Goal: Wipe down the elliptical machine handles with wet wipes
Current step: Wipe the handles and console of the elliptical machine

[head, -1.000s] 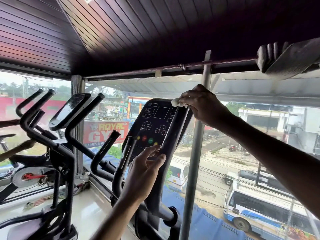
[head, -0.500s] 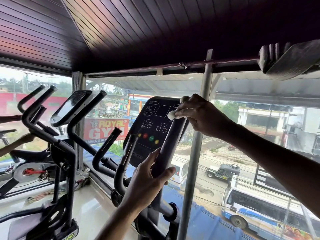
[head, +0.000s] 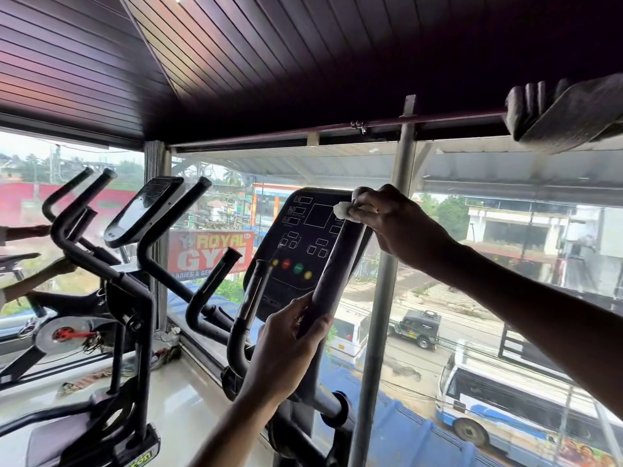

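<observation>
Just behind the handle (head: 332, 264) stand console (head: 303, 230) and pole (head: 384, 298).

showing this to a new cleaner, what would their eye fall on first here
Centre frame, the right hand holds a white wet wipe against the top of the elliptical's dark handle, while the left hand grips that handle lower down. Just behind sits the console with its coloured buttons, and through the window to the left a red Royal Gym sign stands out.
</observation>
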`<act>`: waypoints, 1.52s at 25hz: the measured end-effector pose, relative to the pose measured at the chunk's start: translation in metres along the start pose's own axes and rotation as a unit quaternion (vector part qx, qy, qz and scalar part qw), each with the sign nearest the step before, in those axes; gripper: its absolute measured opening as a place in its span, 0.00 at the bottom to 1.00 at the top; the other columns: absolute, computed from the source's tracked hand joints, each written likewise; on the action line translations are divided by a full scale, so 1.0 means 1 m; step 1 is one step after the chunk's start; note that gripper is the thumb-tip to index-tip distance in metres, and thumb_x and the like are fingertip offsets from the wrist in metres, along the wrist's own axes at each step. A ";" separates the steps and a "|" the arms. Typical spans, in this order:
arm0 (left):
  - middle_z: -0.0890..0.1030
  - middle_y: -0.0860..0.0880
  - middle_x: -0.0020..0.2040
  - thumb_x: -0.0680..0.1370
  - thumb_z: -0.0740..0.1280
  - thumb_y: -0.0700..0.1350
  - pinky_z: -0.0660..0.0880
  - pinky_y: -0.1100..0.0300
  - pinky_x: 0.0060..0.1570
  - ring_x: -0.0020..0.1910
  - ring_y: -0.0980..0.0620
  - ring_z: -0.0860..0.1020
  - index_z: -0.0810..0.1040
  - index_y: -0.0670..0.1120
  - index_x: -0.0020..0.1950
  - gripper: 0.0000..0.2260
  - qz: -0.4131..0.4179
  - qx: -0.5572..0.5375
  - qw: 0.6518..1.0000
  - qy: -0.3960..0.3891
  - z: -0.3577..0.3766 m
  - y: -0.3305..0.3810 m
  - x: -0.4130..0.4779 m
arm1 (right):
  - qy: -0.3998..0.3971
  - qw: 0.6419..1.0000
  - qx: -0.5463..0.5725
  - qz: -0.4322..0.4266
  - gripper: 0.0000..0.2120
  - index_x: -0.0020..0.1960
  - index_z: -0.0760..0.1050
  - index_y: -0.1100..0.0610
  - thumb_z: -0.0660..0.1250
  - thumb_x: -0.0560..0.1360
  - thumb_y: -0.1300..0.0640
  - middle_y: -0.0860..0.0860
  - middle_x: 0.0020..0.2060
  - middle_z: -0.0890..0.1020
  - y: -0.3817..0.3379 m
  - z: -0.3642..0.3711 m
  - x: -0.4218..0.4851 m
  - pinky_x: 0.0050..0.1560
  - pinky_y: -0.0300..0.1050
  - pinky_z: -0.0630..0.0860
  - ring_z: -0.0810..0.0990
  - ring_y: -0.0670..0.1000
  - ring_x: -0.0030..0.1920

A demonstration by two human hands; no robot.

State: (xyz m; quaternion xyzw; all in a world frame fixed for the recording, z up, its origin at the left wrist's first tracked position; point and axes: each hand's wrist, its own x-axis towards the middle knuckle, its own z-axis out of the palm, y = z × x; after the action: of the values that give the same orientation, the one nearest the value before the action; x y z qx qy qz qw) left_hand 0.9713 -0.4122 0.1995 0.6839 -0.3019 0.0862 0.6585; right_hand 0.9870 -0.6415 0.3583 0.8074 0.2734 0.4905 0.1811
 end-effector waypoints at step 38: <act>0.87 0.49 0.56 0.84 0.65 0.45 0.74 0.43 0.70 0.61 0.46 0.83 0.83 0.53 0.62 0.10 -0.166 -0.268 0.928 -0.197 -0.033 -0.042 0.019 | -0.172 0.985 -0.021 0.020 0.16 0.60 0.85 0.61 0.71 0.75 0.73 0.56 0.50 0.82 -0.084 -0.023 0.004 0.45 0.48 0.78 0.78 0.56 0.49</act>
State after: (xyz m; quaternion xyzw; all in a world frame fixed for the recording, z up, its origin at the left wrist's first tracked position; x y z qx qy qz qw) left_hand 1.0176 -0.3881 0.1777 0.5255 -0.3193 -0.2448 0.7496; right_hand 0.9458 -0.5726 0.3248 0.8811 0.2118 0.3532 0.2326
